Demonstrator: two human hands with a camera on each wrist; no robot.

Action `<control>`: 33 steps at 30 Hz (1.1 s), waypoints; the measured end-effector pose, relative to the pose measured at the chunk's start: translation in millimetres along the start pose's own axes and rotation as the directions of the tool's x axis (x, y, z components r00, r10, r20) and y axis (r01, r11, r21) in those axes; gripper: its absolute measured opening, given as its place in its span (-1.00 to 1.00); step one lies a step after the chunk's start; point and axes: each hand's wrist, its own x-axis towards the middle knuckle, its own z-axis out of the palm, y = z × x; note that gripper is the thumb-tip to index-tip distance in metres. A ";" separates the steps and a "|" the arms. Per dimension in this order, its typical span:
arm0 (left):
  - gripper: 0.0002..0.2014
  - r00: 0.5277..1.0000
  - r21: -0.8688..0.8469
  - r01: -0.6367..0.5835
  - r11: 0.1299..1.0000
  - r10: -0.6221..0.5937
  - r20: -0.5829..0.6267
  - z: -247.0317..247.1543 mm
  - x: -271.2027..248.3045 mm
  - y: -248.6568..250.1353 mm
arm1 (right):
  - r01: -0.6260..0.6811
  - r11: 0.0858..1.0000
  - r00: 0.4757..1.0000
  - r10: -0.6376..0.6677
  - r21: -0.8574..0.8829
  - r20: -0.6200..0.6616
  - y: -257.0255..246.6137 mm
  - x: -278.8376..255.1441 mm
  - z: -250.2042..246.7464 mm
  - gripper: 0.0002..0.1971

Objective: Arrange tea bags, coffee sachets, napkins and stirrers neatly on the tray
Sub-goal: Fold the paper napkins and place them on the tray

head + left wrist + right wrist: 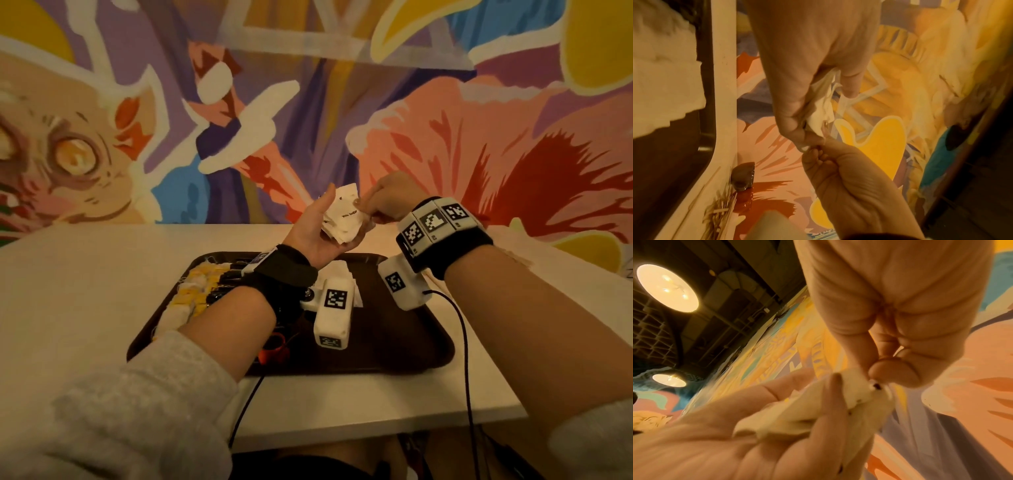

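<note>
The top packet in the small stack of white paper sachets carries short black printing that seems to read "White Sugar", though it is too small to be sure; no other writing on the task's things can be read.

The left hand is raised palm-up above the far edge of the dark brown plastic tray, its fingers curled round the stack from below, so its grip is grasping the sachets. The right hand meets it from the right, thumb and forefinger clenched in a pinch on the upper corner of the top sachet, the other fingers folded in.

On the tray, the head view shows a row of yellow-and-white tea bags along the left side with dark sachets just beside them, and flat white paper napkins near the far edge, partly hidden by the wrist cameras. The tray sits on the white tabletop.

Only the left wrist view shows a loose pile of thin wooden stirrers lying on the tabletop off the tray, near a small brown object that cannot be identified. The right wrist view alone shows the pinch close up, plus round ceiling lamps.
</note>
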 end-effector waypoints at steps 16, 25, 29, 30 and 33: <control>-0.77 0.998 -0.032 -0.063 0.998 0.063 -0.001 -4.2 -21.6 16.7 | 0.117 0.927 0.979 -0.167 0.357 0.114 -10.3 -26.3 6.6 -0.87; -0.84 0.996 0.149 -0.051 0.988 0.061 -0.062 -8.9 -17.0 12.5 | 0.385 0.905 0.918 -0.396 0.179 0.030 -1.6 -31.8 23.0 -0.69; -0.75 0.999 0.243 0.034 0.969 -0.024 -0.045 -4.9 -22.7 17.4 | 0.402 0.885 0.914 -0.403 0.234 -0.044 15.3 -30.4 23.1 -0.87; -0.73 0.999 0.315 0.034 0.949 -0.023 -0.038 -3.8 -24.0 19.2 | 0.367 0.889 0.930 -0.360 0.275 -0.076 18.2 -29.6 21.5 -0.86; -0.68 0.998 0.593 0.051 0.804 -0.027 -0.049 3.1 -32.4 25.3 | 0.254 0.832 0.965 -0.186 0.494 -0.183 24.7 -26.8 11.6 -0.85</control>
